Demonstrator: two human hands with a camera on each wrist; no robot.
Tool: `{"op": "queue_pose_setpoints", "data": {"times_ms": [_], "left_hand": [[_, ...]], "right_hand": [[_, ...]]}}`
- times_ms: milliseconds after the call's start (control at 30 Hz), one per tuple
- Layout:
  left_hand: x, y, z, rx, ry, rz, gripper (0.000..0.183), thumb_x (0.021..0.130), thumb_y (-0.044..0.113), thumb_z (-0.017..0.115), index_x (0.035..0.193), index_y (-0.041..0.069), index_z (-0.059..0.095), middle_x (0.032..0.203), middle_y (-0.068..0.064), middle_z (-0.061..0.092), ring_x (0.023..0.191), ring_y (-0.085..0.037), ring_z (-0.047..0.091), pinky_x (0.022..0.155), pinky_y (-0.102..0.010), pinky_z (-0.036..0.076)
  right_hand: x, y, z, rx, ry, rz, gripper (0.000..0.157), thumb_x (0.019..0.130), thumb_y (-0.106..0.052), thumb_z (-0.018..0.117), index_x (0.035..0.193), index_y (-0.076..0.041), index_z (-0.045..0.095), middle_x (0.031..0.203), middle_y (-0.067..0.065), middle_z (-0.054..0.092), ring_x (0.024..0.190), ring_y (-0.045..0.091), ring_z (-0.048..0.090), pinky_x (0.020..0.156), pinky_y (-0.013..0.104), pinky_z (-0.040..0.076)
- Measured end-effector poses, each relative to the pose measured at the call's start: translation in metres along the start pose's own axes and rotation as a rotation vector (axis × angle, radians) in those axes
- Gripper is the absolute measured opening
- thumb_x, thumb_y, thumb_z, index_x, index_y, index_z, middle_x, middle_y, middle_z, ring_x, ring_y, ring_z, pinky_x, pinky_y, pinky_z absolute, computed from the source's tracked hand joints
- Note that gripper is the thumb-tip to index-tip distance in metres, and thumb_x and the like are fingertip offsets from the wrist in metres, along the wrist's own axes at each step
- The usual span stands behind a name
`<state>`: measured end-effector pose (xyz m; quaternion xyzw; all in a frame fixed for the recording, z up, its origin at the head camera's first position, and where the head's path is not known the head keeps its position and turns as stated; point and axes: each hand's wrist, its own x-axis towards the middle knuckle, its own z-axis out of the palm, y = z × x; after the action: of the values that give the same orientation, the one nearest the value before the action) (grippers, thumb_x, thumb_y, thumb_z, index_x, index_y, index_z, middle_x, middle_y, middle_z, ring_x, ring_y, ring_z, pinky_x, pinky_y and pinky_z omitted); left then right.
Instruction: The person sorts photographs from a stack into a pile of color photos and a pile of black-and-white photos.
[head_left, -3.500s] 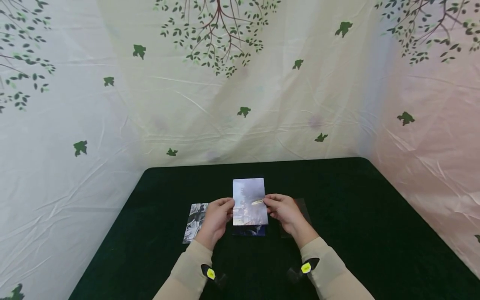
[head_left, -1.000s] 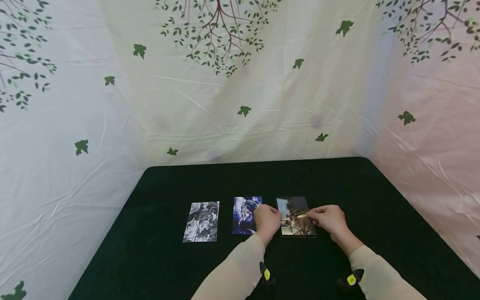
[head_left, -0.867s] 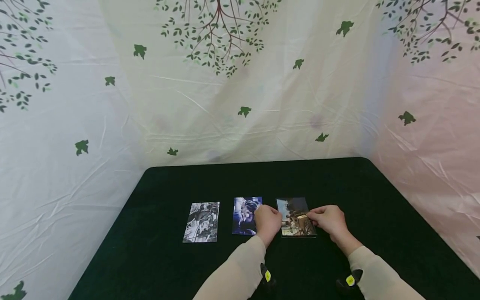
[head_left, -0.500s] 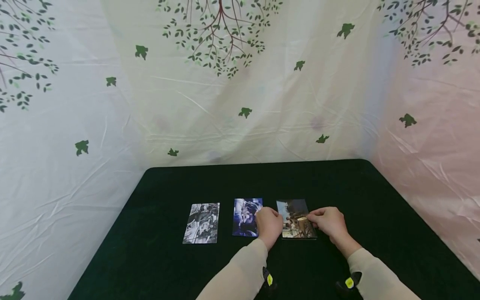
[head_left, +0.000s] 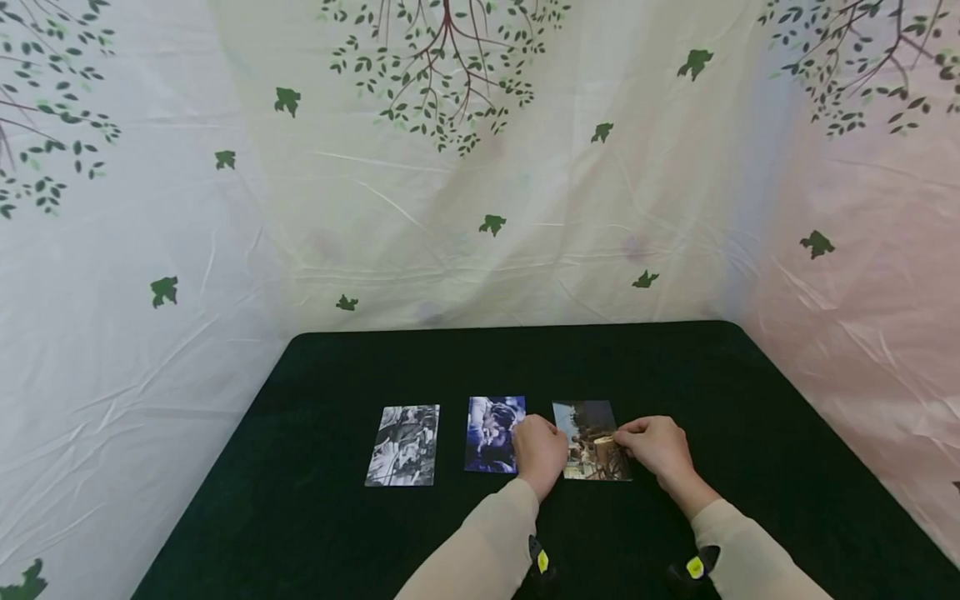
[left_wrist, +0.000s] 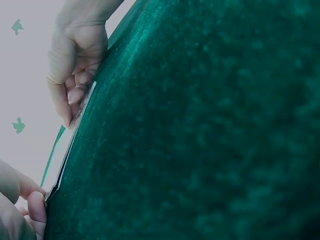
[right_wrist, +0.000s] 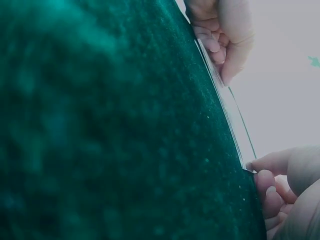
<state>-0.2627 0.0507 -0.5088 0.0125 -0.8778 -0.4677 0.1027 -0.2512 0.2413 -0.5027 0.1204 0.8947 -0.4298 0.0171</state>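
Three picture postcards lie in a row in the head view. The right-hand postcard (head_left: 588, 442) shows a blue sky over brownish figures and a drum-like shape. My left hand (head_left: 540, 454) pinches its left edge and hides a bit of it. On the opposite edge, my right hand (head_left: 660, 450) holds it between thumb and fingers. Both wrist views show thin stacked edges under this postcard (right_wrist: 232, 112), low on the cloth. The blue-purple postcard (head_left: 492, 433) is partly behind my left hand. Farther left is a black-and-white postcard (head_left: 403, 446), untouched.
A dark green velvety cloth (head_left: 300, 533) covers the table under the postcards. Behind and at both sides hangs a pale curtain (head_left: 420, 250) printed with leaves and branches. Dark straps with yellow tags (head_left: 695, 567) sit at both wrists.
Earlier both hands held up a pale-looking postcard above the middle one. They then moved right and down, to the right-hand postcard. Over the last second they have stayed nearly still there.
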Motion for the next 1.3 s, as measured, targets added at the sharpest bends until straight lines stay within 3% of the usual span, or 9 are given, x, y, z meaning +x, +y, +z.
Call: {"op": "queue_pose_setpoints", "data": {"times_ms": [333, 733, 933, 1067, 1300], "left_hand": [[-0.0001, 0.0001, -0.0006, 0.008, 0.008, -0.001, 0.047, 0.077, 0.001, 0.065, 0.039, 0.016, 0.042, 0.04, 0.01, 0.028, 0.046, -0.012, 0.029, 0.045, -0.028, 0.025], [-0.001, 0.0024, -0.0036, -0.011, 0.01, 0.002, 0.035, 0.077, 0.0, 0.067, 0.047, 0.014, 0.057, 0.047, 0.009, 0.046, 0.053, -0.011, 0.04, 0.052, -0.029, 0.036], [-0.0003, 0.0011, -0.004, -0.002, 0.022, 0.038, 0.037, 0.076, 0.0, 0.067, 0.045, 0.014, 0.053, 0.044, 0.01, 0.042, 0.052, -0.011, 0.039, 0.052, -0.028, 0.037], [0.0012, -0.0008, -0.0039, -0.018, -0.01, 0.035, 0.038, 0.078, 0.0, 0.066, 0.045, 0.013, 0.053, 0.043, 0.01, 0.039, 0.05, -0.011, 0.037, 0.05, -0.027, 0.035], [0.002, -0.0049, -0.007, -0.053, -0.016, 0.076, 0.013, 0.077, 0.004, 0.069, 0.065, 0.009, 0.072, 0.061, 0.007, 0.062, 0.062, -0.007, 0.053, 0.06, -0.028, 0.048]], "right_hand": [[-0.0042, -0.0035, 0.0011, -0.021, 0.016, -0.008, 0.018, 0.089, -0.022, 0.068, 0.095, -0.006, 0.073, 0.1, 0.011, 0.065, 0.077, 0.019, 0.059, 0.06, 0.031, 0.048], [-0.0043, -0.0055, -0.0015, -0.034, 0.003, -0.01, 0.017, 0.089, -0.021, 0.067, 0.096, -0.007, 0.074, 0.102, 0.012, 0.064, 0.079, 0.02, 0.059, 0.061, 0.031, 0.048], [-0.0044, -0.0045, -0.0019, -0.032, 0.004, -0.022, 0.019, 0.089, -0.022, 0.067, 0.097, -0.007, 0.074, 0.103, 0.012, 0.064, 0.079, 0.019, 0.059, 0.062, 0.031, 0.049], [-0.0049, -0.0037, -0.0015, -0.032, 0.01, -0.021, 0.019, 0.09, -0.023, 0.067, 0.097, -0.007, 0.073, 0.101, 0.01, 0.065, 0.077, 0.018, 0.06, 0.061, 0.031, 0.048], [-0.0049, -0.002, -0.003, 0.027, -0.008, 0.011, 0.025, 0.091, -0.028, 0.066, 0.101, -0.006, 0.072, 0.103, 0.011, 0.064, 0.079, 0.019, 0.06, 0.063, 0.031, 0.049]]}}
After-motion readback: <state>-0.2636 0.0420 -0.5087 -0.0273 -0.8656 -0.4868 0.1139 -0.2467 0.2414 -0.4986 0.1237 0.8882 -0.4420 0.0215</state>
